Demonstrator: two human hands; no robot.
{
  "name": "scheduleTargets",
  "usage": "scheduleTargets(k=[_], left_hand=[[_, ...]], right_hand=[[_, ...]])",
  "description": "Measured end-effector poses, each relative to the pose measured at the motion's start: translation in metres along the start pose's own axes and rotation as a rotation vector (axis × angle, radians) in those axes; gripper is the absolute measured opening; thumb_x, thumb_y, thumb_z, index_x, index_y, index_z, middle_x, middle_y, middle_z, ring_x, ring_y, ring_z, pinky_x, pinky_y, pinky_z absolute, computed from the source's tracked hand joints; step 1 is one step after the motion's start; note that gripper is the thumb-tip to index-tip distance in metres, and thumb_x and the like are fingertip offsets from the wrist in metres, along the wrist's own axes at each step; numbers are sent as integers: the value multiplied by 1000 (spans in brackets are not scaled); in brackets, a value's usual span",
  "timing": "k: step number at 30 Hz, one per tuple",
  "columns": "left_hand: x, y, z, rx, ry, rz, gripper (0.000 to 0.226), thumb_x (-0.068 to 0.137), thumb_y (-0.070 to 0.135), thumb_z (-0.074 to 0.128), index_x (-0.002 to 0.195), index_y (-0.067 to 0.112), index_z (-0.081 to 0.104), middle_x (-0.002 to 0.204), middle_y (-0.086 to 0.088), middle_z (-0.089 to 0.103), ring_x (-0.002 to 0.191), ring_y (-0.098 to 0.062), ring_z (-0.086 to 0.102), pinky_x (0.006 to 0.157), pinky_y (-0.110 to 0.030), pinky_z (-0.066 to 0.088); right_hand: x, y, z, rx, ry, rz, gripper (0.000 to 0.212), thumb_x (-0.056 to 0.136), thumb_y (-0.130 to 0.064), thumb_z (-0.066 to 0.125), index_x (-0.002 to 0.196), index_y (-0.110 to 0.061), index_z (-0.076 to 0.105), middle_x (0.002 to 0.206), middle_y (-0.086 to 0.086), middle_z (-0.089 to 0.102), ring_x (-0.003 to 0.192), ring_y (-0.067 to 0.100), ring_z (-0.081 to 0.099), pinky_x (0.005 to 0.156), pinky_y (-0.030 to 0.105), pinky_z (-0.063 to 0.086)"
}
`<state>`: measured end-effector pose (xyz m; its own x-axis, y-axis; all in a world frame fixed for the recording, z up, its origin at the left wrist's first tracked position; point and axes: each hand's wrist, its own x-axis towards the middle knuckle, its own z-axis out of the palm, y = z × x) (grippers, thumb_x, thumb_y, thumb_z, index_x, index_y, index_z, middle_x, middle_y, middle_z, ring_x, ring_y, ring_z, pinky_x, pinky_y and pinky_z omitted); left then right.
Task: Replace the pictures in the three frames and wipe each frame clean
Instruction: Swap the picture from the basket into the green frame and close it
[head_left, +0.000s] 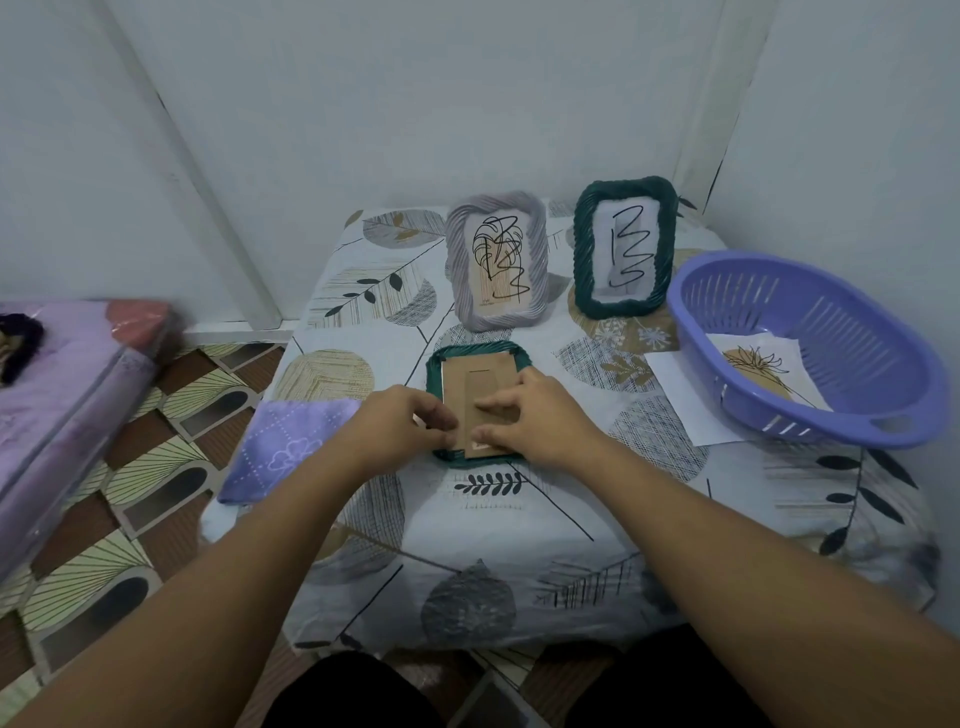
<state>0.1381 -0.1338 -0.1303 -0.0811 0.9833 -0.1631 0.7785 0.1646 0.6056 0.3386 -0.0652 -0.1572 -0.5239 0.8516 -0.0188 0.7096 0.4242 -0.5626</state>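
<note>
Leaf-print tablecloth (519, 519), purple mattress (67, 374), patterned floor (156, 457)

Both hands (467, 421) press the cardboard backing (480, 387) (frame (435, 364) face-down).

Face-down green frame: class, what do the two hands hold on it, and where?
Both the left hand and right hand pinch the cardboard backing of the green frame near its lower end; nothing is lifted.
</note>
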Motion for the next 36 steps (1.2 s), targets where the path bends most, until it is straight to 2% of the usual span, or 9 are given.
scheduleTargets(k=[4, 11, 16, 21, 25, 29, 33, 36], left_hand=[[-5, 2, -2, 34, -12, 8, 12, 77, 28, 88, 88, 30, 82, 83, 15, 75, 61, 7, 59, 59, -9, 40], [-12, 3, -6, 14, -24, 19, 14, 74, 20, 91, 86, 22, 84, 58, 23, 65, 51, 12, 53, 48, -4, 34], [-14, 7, -4, 29, -12, 4, 8, 77, 20, 88, 83, 20, 83, 66, 18, 63, 50, 14, 51, 47, -6, 35], [-16, 7, 0, 66, 11, -3, 6, 81, 21, 85, 81, 25, 81, 73, 17, 67, 54, 16, 52, 51, -5, 37], [-21, 3, 5, 113, 39, 27, 7, 84, 24, 82, 83, 30, 78, 81, 15, 73, 68, 6, 60, 66, -12, 41], [-26, 0, 14, 135, 117, 60, 4, 87, 24, 78, 89, 26, 80, 88, 12, 75, 73, 1, 61, 63, -4, 38], [-30, -1, 24, 98, 195, 57, 5, 87, 21, 74, 85, 22, 78, 85, 9, 74, 71, -2, 61, 64, -15, 43], [-30, 0, 27, 60, 243, 35, 5, 87, 20, 75, 82, 20, 77, 82, 10, 74, 73, -1, 63, 71, -24, 51]], right_hand=[[2, -2, -2, 25, -26, 30, 58, 74, -62, 80, 127, -42, 68, 114, -1, 48, 118, 22, 49, 105, 43, 43], [3, 0, -1, 78, -37, 59, 60, 72, -59, 83, 126, -38, 69, 116, -1, 48, 118, 20, 49, 106, 39, 42], [3, 0, -1, 100, -31, 62, 59, 72, -57, 84, 125, -37, 70, 115, -1, 48, 116, 18, 50, 106, 38, 42], [4, 1, 1, 111, -28, 64, 59, 71, -58, 84, 124, -38, 70, 115, -1, 48, 117, 18, 50, 107, 37, 41], [3, 0, 0, 112, -28, 72, 59, 71, -58, 85, 124, -38, 71, 114, -2, 48, 116, 17, 50, 106, 36, 42], [2, -1, -1, 113, -26, 71, 58, 71, -57, 85, 124, -38, 71, 113, -2, 48, 116, 18, 49, 107, 37, 41], [3, -2, -1, 111, -32, 77, 57, 72, -56, 85, 124, -38, 71, 113, -2, 47, 116, 19, 49, 107, 38, 41], [3, -1, 0, 116, -31, 79, 56, 71, -56, 85, 123, -38, 71, 113, -2, 47, 117, 20, 49, 108, 39, 41]])
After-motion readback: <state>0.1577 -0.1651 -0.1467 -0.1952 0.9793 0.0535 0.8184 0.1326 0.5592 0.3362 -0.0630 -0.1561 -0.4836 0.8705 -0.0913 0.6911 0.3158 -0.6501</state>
